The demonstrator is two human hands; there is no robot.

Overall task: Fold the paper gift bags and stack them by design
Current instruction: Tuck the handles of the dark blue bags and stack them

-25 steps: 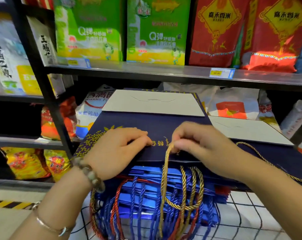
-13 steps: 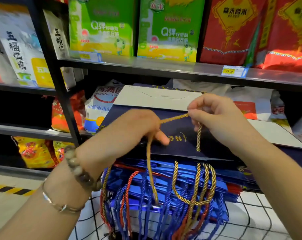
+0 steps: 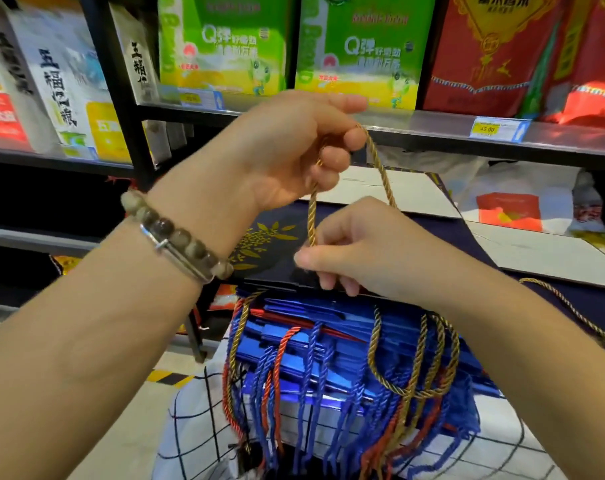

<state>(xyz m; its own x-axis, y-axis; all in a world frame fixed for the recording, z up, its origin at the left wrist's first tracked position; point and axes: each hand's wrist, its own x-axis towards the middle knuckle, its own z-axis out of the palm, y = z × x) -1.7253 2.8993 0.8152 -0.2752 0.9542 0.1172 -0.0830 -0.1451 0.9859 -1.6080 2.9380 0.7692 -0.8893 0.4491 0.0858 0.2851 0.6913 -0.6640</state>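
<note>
A folded navy gift bag point(image 3: 270, 251) with a gold leaf print lies flat on top of a stack of bright blue folded bags point(image 3: 315, 344). Its gold rope handle point(image 3: 380, 168) is lifted into a loop above it. My left hand point(image 3: 287, 150), raised, has its fingers curled round the top of the loop. My right hand point(image 3: 363, 247) is lower and pinches the rope's near end just above the navy bag's edge. Blue, red and gold rope handles point(image 3: 412, 379) hang off the stack's front.
A white checked cloth point(image 3: 204, 417) lies under the stack. Another navy bag with a white flap point(image 3: 543, 254) lies to the right. A dark metal shelf point(image 3: 398, 126) with green and red rice packs stands right behind, its post point(image 3: 121, 98) to the left.
My left hand rose from the navy bag and took the gold rope, lifting it into a loop. My right hand dropped from holding the rope high to pinching it near the bag.
</note>
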